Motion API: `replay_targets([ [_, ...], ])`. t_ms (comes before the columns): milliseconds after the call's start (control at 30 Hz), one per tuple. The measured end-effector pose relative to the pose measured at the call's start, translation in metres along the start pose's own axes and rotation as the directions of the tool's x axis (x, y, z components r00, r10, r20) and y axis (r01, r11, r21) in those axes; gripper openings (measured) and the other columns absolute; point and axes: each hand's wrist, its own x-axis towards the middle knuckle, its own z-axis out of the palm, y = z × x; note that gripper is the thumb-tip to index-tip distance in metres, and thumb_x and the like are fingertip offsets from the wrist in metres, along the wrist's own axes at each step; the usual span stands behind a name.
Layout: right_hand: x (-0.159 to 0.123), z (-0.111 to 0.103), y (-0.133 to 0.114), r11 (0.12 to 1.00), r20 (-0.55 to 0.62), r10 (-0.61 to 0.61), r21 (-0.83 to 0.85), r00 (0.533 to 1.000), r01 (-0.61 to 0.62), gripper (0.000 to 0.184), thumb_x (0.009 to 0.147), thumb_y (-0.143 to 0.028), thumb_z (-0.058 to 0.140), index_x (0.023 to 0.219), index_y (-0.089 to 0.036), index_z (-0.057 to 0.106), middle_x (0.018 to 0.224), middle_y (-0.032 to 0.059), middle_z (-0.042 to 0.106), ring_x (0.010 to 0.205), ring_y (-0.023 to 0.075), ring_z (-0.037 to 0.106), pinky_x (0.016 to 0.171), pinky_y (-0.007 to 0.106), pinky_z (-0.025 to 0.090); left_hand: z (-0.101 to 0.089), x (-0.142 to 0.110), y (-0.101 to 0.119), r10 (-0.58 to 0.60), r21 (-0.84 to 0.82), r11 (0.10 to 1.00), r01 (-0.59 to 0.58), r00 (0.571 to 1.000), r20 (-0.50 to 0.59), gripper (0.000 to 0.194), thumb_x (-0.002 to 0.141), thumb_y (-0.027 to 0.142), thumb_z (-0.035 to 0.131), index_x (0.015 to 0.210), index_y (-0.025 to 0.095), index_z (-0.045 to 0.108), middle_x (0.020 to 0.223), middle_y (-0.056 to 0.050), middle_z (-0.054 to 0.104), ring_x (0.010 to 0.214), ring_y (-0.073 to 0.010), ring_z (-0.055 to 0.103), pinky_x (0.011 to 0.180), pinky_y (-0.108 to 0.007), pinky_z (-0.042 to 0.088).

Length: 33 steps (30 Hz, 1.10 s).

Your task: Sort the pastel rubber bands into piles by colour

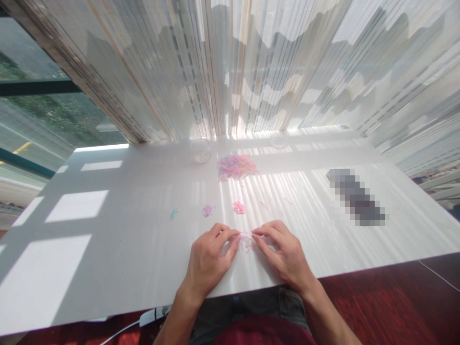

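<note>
My left hand [210,258] and my right hand [282,251] rest on the white table [125,239] near its front edge, fingertips pinched toward each other. Between them lies a small clump of pale pink rubber bands [246,240], which both hands' fingertips touch. Just beyond sit small sorted clumps: a pink one [239,207], a purple one [207,210] and a teal band [174,213]. Farther back lies a big mixed pile of pastel bands [236,166].
A clear glass cup [200,150] and a clear lid [277,141] stand at the table's back by the sheer curtain. A blurred dark object [357,196] lies at the right. A white power strip [155,314] pokes out under the front edge.
</note>
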Motion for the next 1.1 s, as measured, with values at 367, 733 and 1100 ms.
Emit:
replay_targets([
  [367,0.056,0.001,0.007,0.982,0.020,-0.099,-0.157,0.995,0.101,0.009,0.096,-0.021,0.063,0.093,-0.021,0.072,0.086,0.0054,0.070,0.083,0.0211,0.067,0.077,0.035,0.057,0.001,-0.002,-0.002,0.028,0.002,1.000,-0.028,0.999,-0.030,0.013,0.098,0.021,0.060,0.103,0.023,0.072,0.090,0.000,0.069,0.058,-0.0104,0.055,0.063,-0.025,0.047],
  [733,0.064,0.014,0.025,0.967,0.027,-0.110,-0.227,0.994,0.113,0.012,0.097,-0.024,0.063,0.092,-0.021,0.073,0.086,0.0065,0.070,0.084,0.0217,0.067,0.075,0.035,0.058,0.004,-0.002,-0.003,0.040,0.012,0.999,-0.039,0.999,-0.027,0.013,0.100,0.020,0.058,0.102,0.023,0.071,0.090,-0.001,0.069,0.074,-0.0160,0.066,0.069,-0.028,0.051],
  [1100,0.064,-0.008,0.019,0.969,-0.001,-0.072,-0.239,0.997,0.070,0.011,0.095,-0.022,0.063,0.094,-0.021,0.073,0.085,0.0047,0.071,0.079,0.0196,0.067,0.072,0.033,0.057,0.003,-0.002,-0.003,0.045,0.032,0.998,-0.044,0.999,-0.017,0.012,0.100,0.021,0.058,0.103,0.023,0.070,0.090,-0.001,0.070,0.073,-0.0163,0.067,0.069,-0.029,0.051],
])
